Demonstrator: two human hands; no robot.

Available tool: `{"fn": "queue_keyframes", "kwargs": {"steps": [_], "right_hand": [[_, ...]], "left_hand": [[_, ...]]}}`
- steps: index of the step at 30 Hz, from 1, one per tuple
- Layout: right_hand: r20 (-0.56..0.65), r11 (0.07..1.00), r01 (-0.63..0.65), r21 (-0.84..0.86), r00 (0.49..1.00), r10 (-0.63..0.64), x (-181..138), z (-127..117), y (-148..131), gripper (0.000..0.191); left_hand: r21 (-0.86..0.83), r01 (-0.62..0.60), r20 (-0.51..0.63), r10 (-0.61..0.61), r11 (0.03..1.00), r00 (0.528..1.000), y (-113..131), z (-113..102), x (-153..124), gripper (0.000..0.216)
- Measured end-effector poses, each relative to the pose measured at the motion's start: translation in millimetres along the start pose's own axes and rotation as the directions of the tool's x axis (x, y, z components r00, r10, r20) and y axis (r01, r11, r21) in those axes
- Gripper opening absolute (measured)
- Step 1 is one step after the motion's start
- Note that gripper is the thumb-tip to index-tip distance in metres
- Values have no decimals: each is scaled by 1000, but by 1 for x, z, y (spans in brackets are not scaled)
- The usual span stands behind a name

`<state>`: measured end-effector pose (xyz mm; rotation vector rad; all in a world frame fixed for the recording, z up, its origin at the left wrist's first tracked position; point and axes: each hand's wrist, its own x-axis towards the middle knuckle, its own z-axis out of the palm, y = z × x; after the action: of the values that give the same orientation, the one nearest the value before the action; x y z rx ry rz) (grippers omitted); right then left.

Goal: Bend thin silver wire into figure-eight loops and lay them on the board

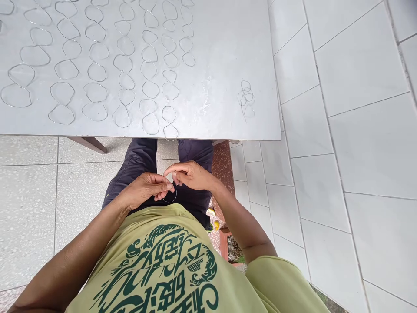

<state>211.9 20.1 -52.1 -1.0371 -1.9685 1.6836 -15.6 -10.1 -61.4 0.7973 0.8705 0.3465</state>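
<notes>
Over my lap, below the table's front edge, both hands hold one thin wire bent into a curve. My left hand pinches it between thumb and fingers, and a rounded loop hangs under the fingertips. My right hand grips the wire's upper part, its index finger arched over toward the left fingertips. Part of the wire is hidden behind the fingers. On the table, the nearest bent piece is a figure-eight wire whose lower end reaches the front edge.
A pale table carries several columns of figure-eight wires. A small tangle of wire lies near its right side. A tiled wall stands close on the right. One table leg shows at the left above the speckled floor.
</notes>
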Motion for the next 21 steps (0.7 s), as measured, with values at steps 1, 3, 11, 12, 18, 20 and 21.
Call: {"fn": "queue_keyframes", "kwargs": {"steps": [1, 3, 11, 12, 18, 20, 21], "right_hand": [[28, 1000, 2, 10, 1000, -3, 2, -2, -1, 31], [73, 999, 3, 36, 997, -6, 5, -5, -2, 30], [227, 995, 58, 79, 971, -74, 16, -21, 1, 40], [246, 994, 72, 83, 965, -90, 18, -24, 2, 40], [316, 995, 90, 51, 943, -101, 27, -27, 5, 40], [307, 995, 93, 44, 946, -103, 28, -26, 6, 39], [303, 995, 95, 42, 947, -103, 28, -25, 6, 38]], "left_hand": [[-5, 10, 2, -10, 1000, 1000, 0, 0, 0, 31], [-20, 31, 9, -31, 999, 999, 0, 0, -1, 31], [-78, 67, 47, -63, 995, 997, 6, -9, -5, 27], [-79, 69, 47, -65, 995, 997, 6, -10, -5, 27], [-62, 69, 77, -64, 996, 995, 6, -15, -4, 27], [-51, 64, 85, -60, 997, 995, 5, -15, -4, 26], [-44, 61, 84, -58, 997, 995, 5, -16, -4, 26]]}}
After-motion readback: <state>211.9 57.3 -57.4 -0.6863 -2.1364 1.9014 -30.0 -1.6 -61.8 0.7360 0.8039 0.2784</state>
